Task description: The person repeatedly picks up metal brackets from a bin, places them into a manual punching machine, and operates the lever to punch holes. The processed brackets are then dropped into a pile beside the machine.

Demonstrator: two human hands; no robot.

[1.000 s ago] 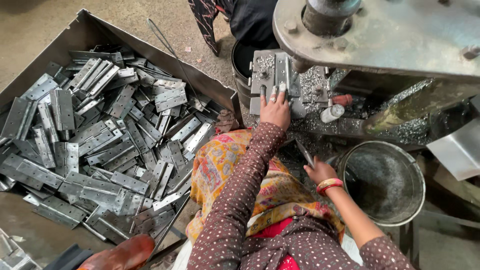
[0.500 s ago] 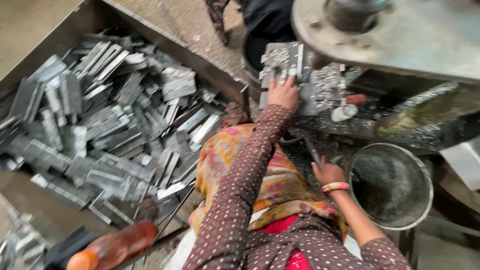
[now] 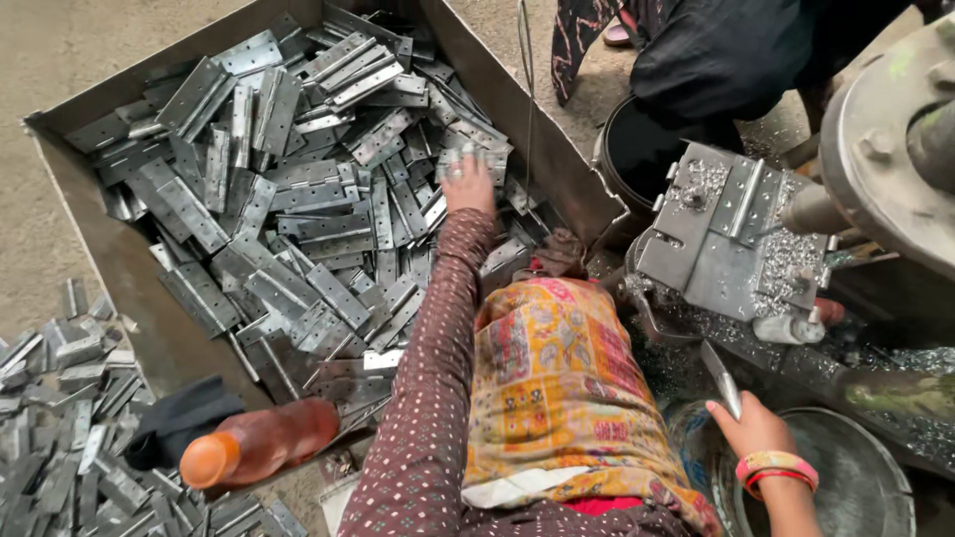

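Observation:
A big open metal tray (image 3: pixel 99 249) holds a heap of several flat grey metal hinges (image 3: pixel 298 199). My left hand (image 3: pixel 468 191), in a dotted brown sleeve, reaches into the heap, its fingers closed over one hinge (image 3: pixel 476 155) near the tray's right wall. My right hand (image 3: pixel 753 428), wearing pink and red bangles, stays low at the right. It grips a single narrow hinge (image 3: pixel 722 380) that points up toward the machine's steel jig plate (image 3: pixel 726 234). A patterned yellow cloth covers my lap between both arms.
Metal shavings cover the jig plate and the machine bed. A round steel bucket (image 3: pixel 860 477) sits under my right hand. An orange-capped bottle (image 3: pixel 254 445) lies by the tray. More hinges (image 3: pixel 60 428) lie on the floor at left. Another person in dark clothes (image 3: pixel 736 50) and a black bucket (image 3: pixel 637 149) are behind.
My left hand left the jig plate on the machine and swung left into the tray, closing on a hinge. The view turned left with it. My right hand stayed by the bucket.

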